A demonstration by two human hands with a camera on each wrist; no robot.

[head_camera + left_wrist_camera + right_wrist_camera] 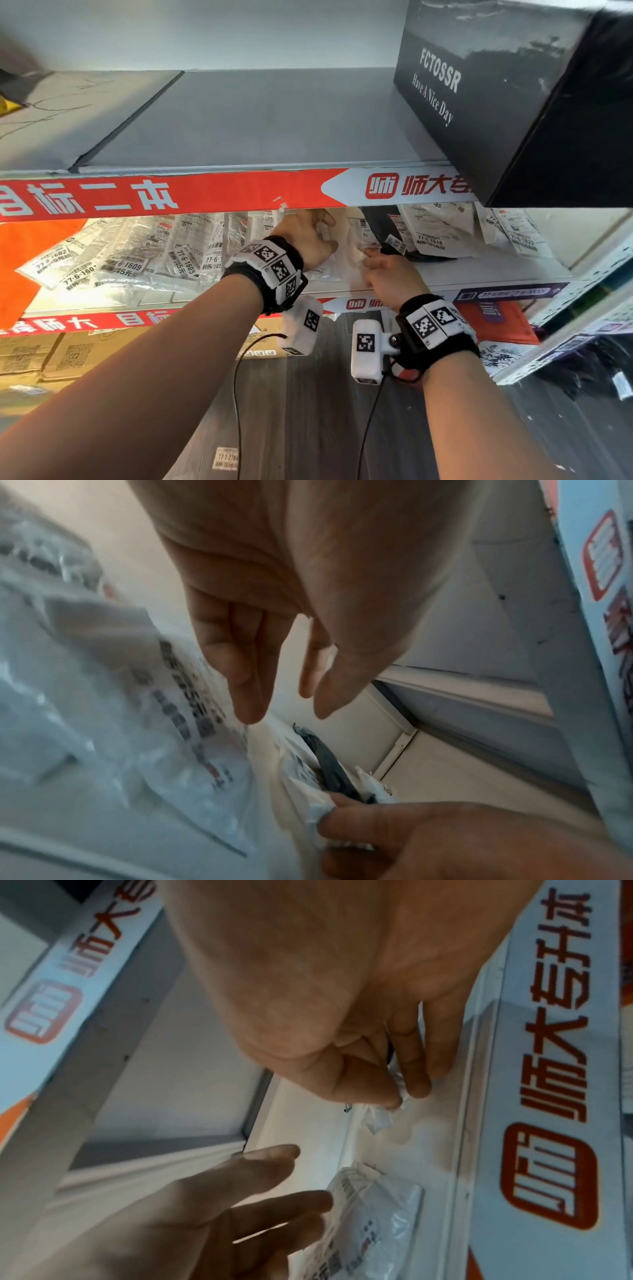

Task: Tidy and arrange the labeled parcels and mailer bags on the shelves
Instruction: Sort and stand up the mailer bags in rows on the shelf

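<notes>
1. Reaching into the middle shelf [445, 274], both hands are working at the gap between two groups of labelled bags.
2. The right hand [390, 274] is pinching the crumpled corner of a white mailer bag [352, 253] between thumb and fingers; this bag is lying on the shelf, just in front of a dark bag [380, 222].
3. The left hand [308, 236] is hovering with fingers relaxed and spread, grasping nothing, beside the same bag.
4. To the left, a row of labelled mailer bags [137, 253] is already leaning in overlapping order; to the right, several more bags [442, 229] are lying loosely.
5. Judged progress: partly done, since the pinched bag and the right-hand group are awaiting alignment.
6. A black box [513, 96] is sitting on the upper shelf.
</notes>
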